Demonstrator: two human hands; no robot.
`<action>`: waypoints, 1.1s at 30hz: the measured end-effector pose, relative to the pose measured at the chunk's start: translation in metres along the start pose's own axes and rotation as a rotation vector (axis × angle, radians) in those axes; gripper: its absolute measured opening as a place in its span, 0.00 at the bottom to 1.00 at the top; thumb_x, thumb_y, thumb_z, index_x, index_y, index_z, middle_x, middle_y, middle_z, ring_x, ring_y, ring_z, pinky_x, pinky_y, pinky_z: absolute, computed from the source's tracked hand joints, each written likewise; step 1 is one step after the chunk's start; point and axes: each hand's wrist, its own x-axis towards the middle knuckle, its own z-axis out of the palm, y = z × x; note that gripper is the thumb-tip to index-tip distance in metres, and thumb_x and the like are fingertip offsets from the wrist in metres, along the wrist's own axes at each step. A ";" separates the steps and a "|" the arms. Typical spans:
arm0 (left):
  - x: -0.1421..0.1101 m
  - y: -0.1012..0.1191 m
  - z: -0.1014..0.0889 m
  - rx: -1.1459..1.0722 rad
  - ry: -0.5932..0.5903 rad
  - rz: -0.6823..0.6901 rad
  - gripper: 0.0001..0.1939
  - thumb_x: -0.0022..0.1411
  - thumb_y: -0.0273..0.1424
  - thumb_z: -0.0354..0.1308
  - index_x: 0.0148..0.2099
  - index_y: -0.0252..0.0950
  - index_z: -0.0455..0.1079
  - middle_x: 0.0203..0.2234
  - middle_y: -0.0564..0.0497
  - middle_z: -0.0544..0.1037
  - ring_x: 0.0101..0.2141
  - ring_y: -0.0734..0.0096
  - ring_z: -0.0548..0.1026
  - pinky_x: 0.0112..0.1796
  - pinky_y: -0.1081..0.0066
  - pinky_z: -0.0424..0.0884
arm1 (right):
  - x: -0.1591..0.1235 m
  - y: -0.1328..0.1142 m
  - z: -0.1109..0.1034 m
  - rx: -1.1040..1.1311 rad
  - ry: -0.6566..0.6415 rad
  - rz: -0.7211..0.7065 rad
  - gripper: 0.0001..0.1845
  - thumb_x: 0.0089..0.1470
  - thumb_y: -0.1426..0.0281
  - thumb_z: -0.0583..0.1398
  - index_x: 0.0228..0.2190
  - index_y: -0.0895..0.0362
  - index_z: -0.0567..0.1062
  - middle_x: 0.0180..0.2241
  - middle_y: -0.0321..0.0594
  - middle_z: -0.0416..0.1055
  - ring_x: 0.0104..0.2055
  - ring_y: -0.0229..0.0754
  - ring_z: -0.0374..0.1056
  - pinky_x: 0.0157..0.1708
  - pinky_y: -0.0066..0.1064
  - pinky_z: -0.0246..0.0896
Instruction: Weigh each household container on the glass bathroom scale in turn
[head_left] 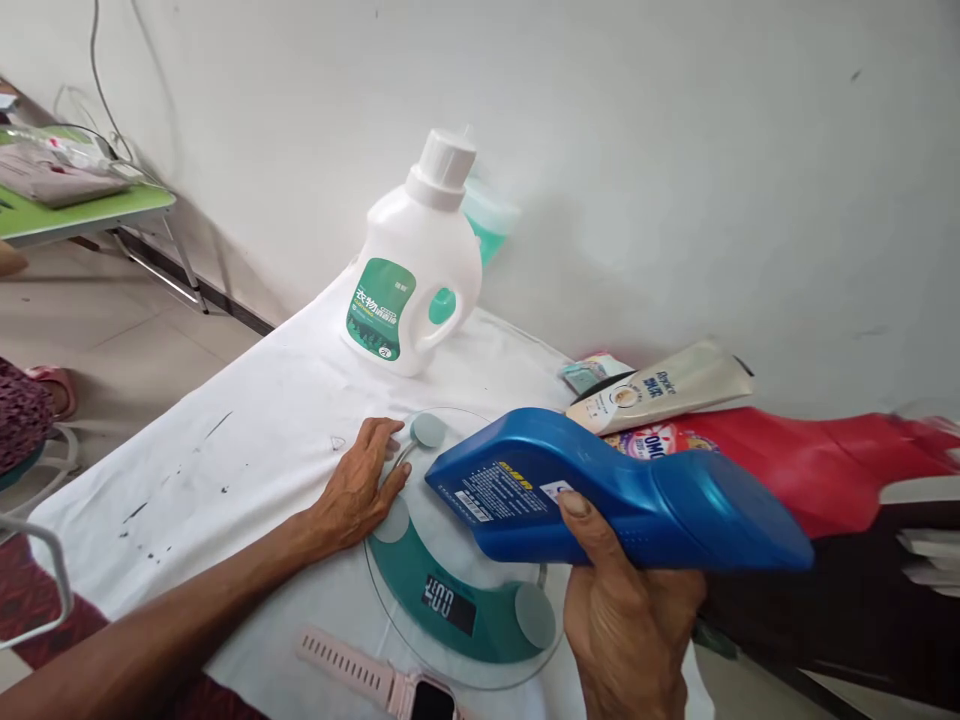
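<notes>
My right hand [626, 620] grips a blue plastic bottle [525, 500], tilted sideways above a round glass scale [420, 590]. Part of the scale is hidden under the bottle. Lit digits show on the scale's display [448, 604], set in its teal band. My left hand [360, 485] lies at the left rim of the scale, fingers spread, holding nothing. Behind the scale stands a white laundry-liquid jug [420, 260] with a green label. A pink-strapped smartwatch [375, 680] rests at the near side of the scale.
A teal-coloured container [491, 220] stands partly hidden behind the jug. A cream tube [667, 385] and a red bottle [817, 465] are at the right. White cloth [247, 440] covers the table against the wall. A green folding table [90, 215] stands at far left.
</notes>
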 end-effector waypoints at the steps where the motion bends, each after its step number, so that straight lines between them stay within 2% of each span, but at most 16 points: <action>1: 0.000 0.000 0.000 -0.004 0.000 0.000 0.20 0.75 0.32 0.52 0.65 0.43 0.57 0.56 0.43 0.68 0.50 0.61 0.78 0.53 0.53 0.78 | 0.007 -0.004 0.005 0.033 0.009 -0.010 0.37 0.41 0.67 0.78 0.54 0.53 0.78 0.50 0.39 0.79 0.53 0.51 0.76 0.62 0.54 0.70; 3: 0.000 0.000 0.001 -0.007 0.002 0.004 0.20 0.75 0.31 0.52 0.66 0.43 0.56 0.56 0.43 0.68 0.51 0.61 0.77 0.53 0.53 0.78 | 0.025 -0.010 0.018 0.089 0.047 -0.077 0.35 0.42 0.66 0.78 0.52 0.53 0.79 0.50 0.37 0.79 0.54 0.50 0.76 0.63 0.53 0.70; 6: 0.000 0.000 0.002 -0.011 0.006 0.013 0.20 0.75 0.30 0.52 0.66 0.42 0.56 0.56 0.43 0.68 0.51 0.61 0.77 0.54 0.53 0.78 | 0.065 -0.007 0.047 0.131 0.087 -0.208 0.29 0.40 0.64 0.78 0.44 0.56 0.80 0.45 0.37 0.79 0.49 0.49 0.78 0.58 0.52 0.74; 8: 0.000 0.001 0.002 -0.009 0.014 0.017 0.20 0.75 0.29 0.52 0.66 0.42 0.55 0.56 0.43 0.67 0.51 0.60 0.77 0.54 0.53 0.78 | 0.095 0.007 0.070 0.151 0.070 -0.220 0.30 0.37 0.63 0.79 0.42 0.57 0.79 0.42 0.37 0.79 0.46 0.49 0.79 0.54 0.52 0.77; 12: 0.000 0.000 0.004 -0.007 0.029 0.024 0.22 0.75 0.28 0.52 0.67 0.43 0.55 0.56 0.44 0.68 0.51 0.61 0.77 0.54 0.54 0.78 | 0.142 0.044 0.116 0.175 -0.004 -0.189 0.38 0.33 0.62 0.79 0.47 0.56 0.77 0.42 0.36 0.80 0.44 0.46 0.78 0.55 0.50 0.76; 16: 0.000 -0.001 0.004 -0.017 0.037 0.027 0.23 0.75 0.28 0.52 0.67 0.45 0.55 0.57 0.44 0.68 0.50 0.62 0.78 0.53 0.55 0.79 | 0.157 0.069 0.149 0.207 -0.072 -0.136 0.38 0.32 0.61 0.79 0.46 0.57 0.76 0.41 0.36 0.81 0.43 0.45 0.77 0.54 0.46 0.75; 21: 0.001 0.001 0.003 -0.003 0.008 0.002 0.22 0.76 0.28 0.51 0.68 0.45 0.54 0.57 0.44 0.68 0.51 0.62 0.77 0.53 0.54 0.79 | 0.154 0.080 0.172 0.195 -0.180 -0.118 0.36 0.37 0.59 0.77 0.48 0.56 0.76 0.43 0.38 0.81 0.45 0.47 0.77 0.53 0.46 0.74; 25: 0.001 0.002 0.002 0.004 -0.005 -0.013 0.21 0.76 0.29 0.51 0.67 0.45 0.54 0.58 0.44 0.68 0.51 0.61 0.78 0.53 0.54 0.79 | 0.161 0.085 0.178 0.120 -0.256 -0.142 0.35 0.43 0.53 0.74 0.49 0.55 0.75 0.47 0.40 0.80 0.49 0.48 0.75 0.58 0.47 0.70; 28: 0.001 0.001 0.001 0.011 -0.006 -0.013 0.21 0.76 0.31 0.51 0.67 0.45 0.55 0.57 0.44 0.68 0.51 0.61 0.78 0.53 0.54 0.79 | 0.162 0.086 0.168 0.055 -0.310 -0.116 0.34 0.47 0.46 0.71 0.48 0.54 0.74 0.48 0.43 0.79 0.51 0.49 0.74 0.58 0.47 0.69; 31: 0.002 -0.001 0.001 0.033 0.000 -0.014 0.20 0.76 0.32 0.51 0.67 0.44 0.57 0.57 0.44 0.69 0.51 0.60 0.78 0.52 0.53 0.79 | 0.146 0.082 0.140 -0.051 -0.316 -0.119 0.37 0.49 0.43 0.68 0.50 0.54 0.71 0.52 0.46 0.76 0.55 0.50 0.72 0.56 0.47 0.69; 33: 0.003 -0.003 0.000 0.047 0.001 -0.018 0.20 0.76 0.33 0.51 0.66 0.43 0.57 0.57 0.43 0.69 0.50 0.60 0.78 0.52 0.53 0.80 | 0.127 0.076 0.108 -0.167 -0.267 -0.195 0.37 0.51 0.45 0.68 0.54 0.53 0.68 0.55 0.48 0.74 0.57 0.50 0.71 0.56 0.47 0.69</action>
